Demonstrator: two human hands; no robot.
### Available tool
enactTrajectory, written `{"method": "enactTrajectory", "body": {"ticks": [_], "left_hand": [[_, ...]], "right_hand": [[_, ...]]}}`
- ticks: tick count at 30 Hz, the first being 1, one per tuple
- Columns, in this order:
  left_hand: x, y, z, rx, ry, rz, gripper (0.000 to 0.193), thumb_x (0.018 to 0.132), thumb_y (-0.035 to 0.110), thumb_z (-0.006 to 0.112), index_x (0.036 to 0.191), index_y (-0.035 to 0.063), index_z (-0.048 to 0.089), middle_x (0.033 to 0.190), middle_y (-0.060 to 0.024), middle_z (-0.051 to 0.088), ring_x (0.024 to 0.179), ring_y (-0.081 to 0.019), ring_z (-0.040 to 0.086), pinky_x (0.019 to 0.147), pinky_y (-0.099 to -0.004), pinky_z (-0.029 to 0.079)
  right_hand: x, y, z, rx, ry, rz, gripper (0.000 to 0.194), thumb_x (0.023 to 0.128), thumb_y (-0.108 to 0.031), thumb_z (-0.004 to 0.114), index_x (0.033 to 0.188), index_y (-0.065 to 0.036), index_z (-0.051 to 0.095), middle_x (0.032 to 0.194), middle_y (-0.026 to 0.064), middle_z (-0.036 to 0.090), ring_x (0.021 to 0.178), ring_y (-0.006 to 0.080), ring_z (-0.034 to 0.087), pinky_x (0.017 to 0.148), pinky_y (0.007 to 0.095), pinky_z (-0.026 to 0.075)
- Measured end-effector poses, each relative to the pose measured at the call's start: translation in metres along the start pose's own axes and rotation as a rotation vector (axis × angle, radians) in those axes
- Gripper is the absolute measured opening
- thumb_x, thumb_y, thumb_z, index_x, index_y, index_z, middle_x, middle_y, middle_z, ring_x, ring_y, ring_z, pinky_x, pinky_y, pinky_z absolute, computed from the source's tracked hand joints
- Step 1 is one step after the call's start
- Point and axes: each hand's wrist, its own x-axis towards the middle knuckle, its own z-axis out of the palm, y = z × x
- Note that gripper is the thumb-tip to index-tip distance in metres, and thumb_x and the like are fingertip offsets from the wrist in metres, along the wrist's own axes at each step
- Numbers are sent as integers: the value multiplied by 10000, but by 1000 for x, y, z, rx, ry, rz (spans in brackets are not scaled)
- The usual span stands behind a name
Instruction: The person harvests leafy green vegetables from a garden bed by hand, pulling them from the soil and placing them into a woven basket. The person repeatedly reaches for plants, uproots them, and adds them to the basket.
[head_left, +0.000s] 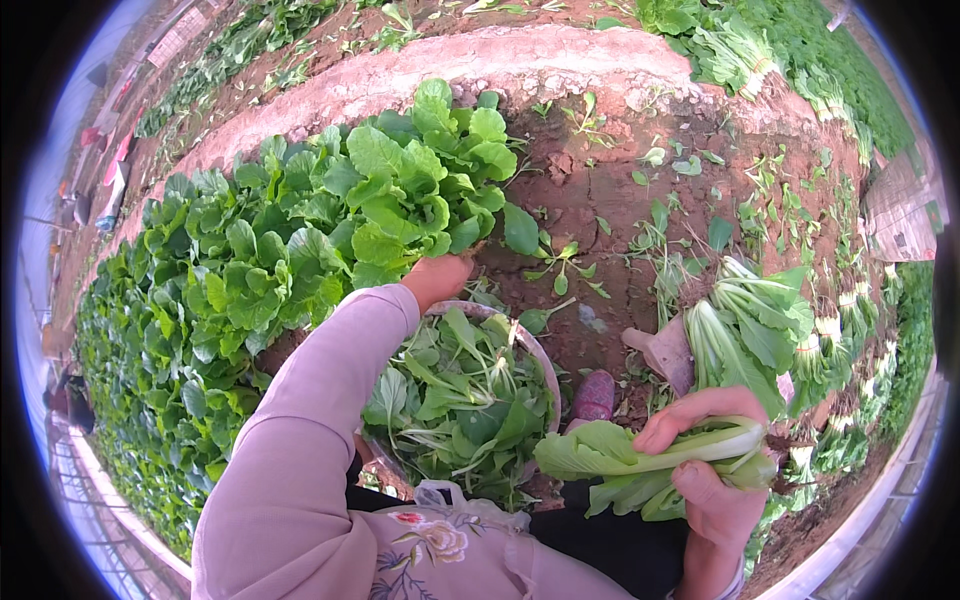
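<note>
My right hand (712, 465) is closed around a few leafy green plants (660, 457) with pale stems, their roots pointing right and leaves left. My left hand (441, 279) reaches to the base of the leafy plants (420, 180) at the edge of the growing bed; its fingers are mostly hidden, so its grip cannot be told. Between my arms stands a round tub (551, 375) full of loose green leaves (465, 397). Right of it, pulled greens (742, 322) with white stems lie beside a small stool-like object (664, 352).
Dense leafy plants (217, 300) cover the left. Loose leaves and small seedlings (562, 262) are scattered on brown soil (585, 195). Tied bundles of greens (825, 330) line the right side, with more (742, 64) at the top right. A patterned shoe (594, 395) shows beside the tub.
</note>
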Motion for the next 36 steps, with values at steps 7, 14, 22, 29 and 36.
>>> {"method": "enactTrajectory", "body": {"ticks": [7,14,22,29,36], "left_hand": [[-14,-19,22,217,314,-143,266,824,98,589,1058,-13,649,1057,-242,670,923,-403,676,801,-491,545],[15,-30,28,387,0,-154,252,822,123,635,1046,58,731,1075,-144,706,1037,-303,675,828,-456,540],[42,-54,53,743,-142,-117,253,856,222,640,1048,99,751,1107,-91,714,1040,-254,662,893,-439,502],[63,-85,125,1235,-19,-245,249,854,216,607,1043,150,755,1097,-87,707,1039,-240,652,843,-412,508],[26,-79,62,565,105,-246,196,850,152,591,955,118,753,988,-101,729,846,-273,714,677,-407,550]], "right_hand": [[11,6,0,-57,-54,-30,486,772,-217,794,1069,48,515,867,187,644,816,291,648,774,392,539],[14,1,-1,-14,-206,50,375,812,-97,762,1107,21,563,981,144,650,932,227,632,872,353,503],[18,8,4,-116,-106,49,493,780,-278,820,1048,35,549,838,158,657,802,274,655,743,375,540],[23,12,6,-97,-137,3,509,782,-306,825,1039,38,553,837,157,661,786,267,661,736,362,540],[26,11,9,-108,-116,25,492,767,-297,835,1008,38,568,827,166,670,782,271,665,722,362,543]]}}
